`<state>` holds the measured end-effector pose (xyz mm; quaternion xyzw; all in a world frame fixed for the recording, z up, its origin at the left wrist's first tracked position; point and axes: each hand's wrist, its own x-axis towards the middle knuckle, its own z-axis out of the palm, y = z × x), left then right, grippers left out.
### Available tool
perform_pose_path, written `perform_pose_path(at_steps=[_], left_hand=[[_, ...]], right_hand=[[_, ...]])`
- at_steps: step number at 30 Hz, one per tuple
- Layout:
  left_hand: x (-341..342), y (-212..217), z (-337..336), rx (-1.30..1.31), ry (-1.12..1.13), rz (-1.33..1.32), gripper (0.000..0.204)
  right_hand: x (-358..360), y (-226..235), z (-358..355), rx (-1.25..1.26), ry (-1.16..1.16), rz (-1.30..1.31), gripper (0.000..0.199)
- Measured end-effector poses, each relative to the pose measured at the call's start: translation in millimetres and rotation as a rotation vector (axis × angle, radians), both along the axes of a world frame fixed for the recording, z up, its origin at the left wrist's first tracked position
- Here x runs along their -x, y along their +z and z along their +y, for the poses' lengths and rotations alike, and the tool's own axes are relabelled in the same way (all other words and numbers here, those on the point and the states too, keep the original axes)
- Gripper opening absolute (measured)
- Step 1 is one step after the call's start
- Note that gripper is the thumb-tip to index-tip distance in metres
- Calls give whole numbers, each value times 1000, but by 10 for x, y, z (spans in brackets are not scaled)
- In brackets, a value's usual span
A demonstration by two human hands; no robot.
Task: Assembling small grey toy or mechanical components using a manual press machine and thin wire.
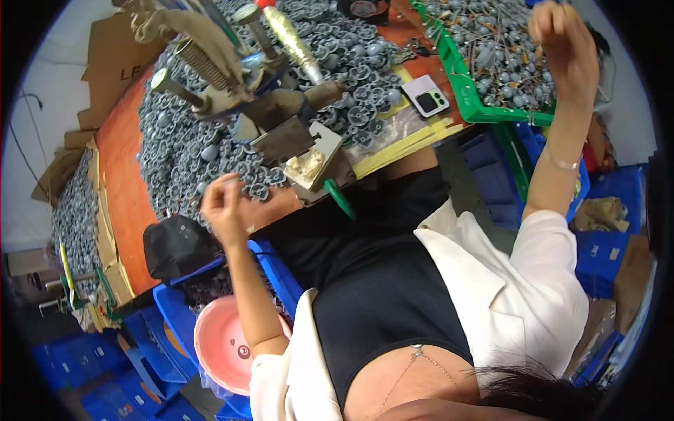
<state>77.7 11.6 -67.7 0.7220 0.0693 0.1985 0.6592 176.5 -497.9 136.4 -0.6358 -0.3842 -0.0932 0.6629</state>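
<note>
My left hand hovers at the near edge of a large heap of grey round plastic parts, thumb and fingertips pinched together. Whatever lies between those fingertips is too small to make out. Up at the far right, my right hand is raised over a green tray of grey balls with thin metal pins. Its fingers curl closed, and their contents are hidden. Between my hands stands a metal bench press with coil springs. A pale block sits at its front, beside a green handle.
A phone lies on the orange table near the tray. A gold bottle-like tube with a red top leans behind the press. Below my left forearm are a black bag, a blue bin and a pink basin.
</note>
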Motion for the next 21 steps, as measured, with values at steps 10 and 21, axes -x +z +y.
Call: perform_pose_path(at_steps=[10,21], left_hand=[[-65,-60,-973,-764,-56,-175,29],[-41,-39,-433,-697,89,-132,33]], right_hand=[[793,-1168,1873,253,667,476,12],[866,-1828,2568,316,557,359,12]])
